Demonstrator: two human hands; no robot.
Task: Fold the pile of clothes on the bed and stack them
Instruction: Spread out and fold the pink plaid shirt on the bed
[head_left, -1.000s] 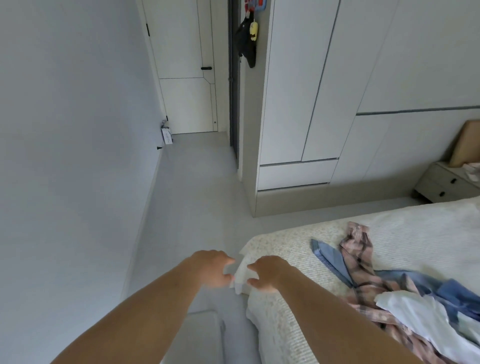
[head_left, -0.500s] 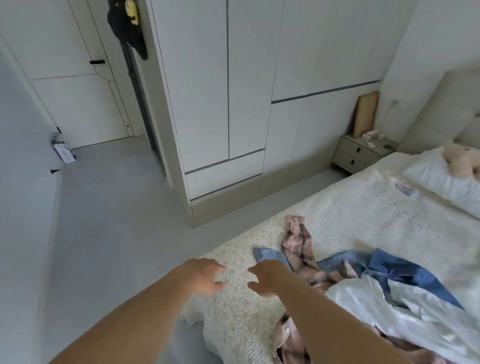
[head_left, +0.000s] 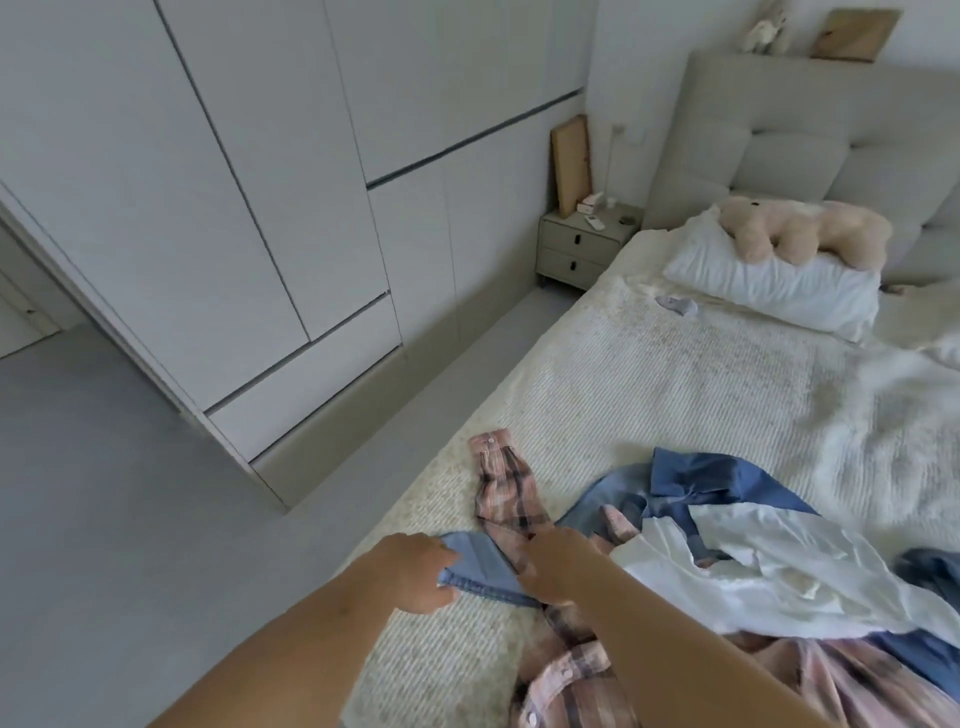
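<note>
Grabbing the blue denim cuff at the bed edge with both hands, left hand and right hand pinching it just beside the pink plaid sleeve, probably best teased free slowly from the pile.

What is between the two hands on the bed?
In the head view, a light blue denim cuff stretches between the left hand and right hand.

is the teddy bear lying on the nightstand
No, the teddy bear lies on the white pillow at the head of the bed, while the nightstand stands beside the bed.
</note>
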